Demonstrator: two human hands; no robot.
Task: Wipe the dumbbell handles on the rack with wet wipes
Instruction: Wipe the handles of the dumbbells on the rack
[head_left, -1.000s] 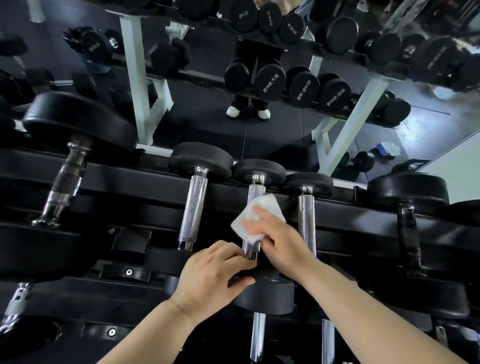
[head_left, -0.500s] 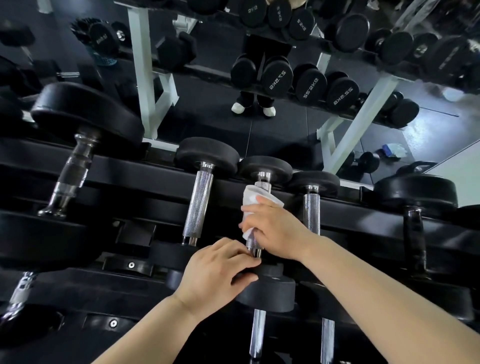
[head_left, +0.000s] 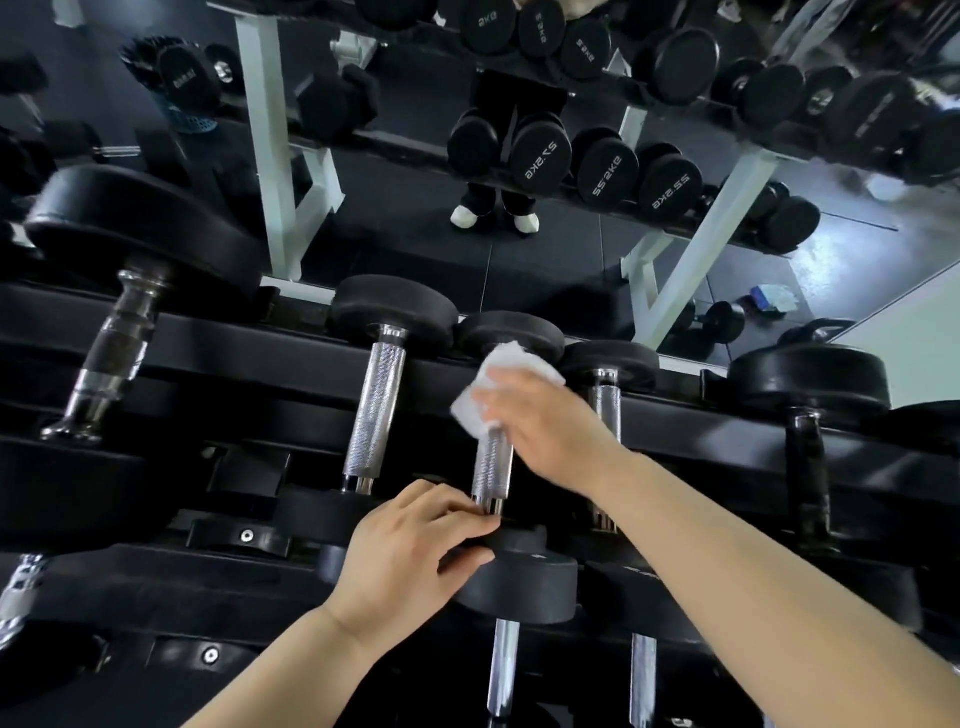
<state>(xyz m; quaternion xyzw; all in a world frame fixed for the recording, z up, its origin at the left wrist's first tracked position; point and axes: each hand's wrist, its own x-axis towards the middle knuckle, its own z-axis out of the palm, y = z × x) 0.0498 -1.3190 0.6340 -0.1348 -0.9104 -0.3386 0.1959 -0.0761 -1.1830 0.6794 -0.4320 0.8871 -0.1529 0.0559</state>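
Fingers (head_left: 511, 388) wrap one wipe (head_left: 471, 415) round one handle (head_left: 492, 467).

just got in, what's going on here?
A person is wiping dumbbells on a black metal rack. The right hand holds a crumpled white wet wipe over the upper end of one small dumbbell's knurled chrome handle; the handle's lower part is bare. The left hand grips that dumbbell's near black round head, apparently steadying it. The left neighbour handle and right neighbour handle have no hand on them.
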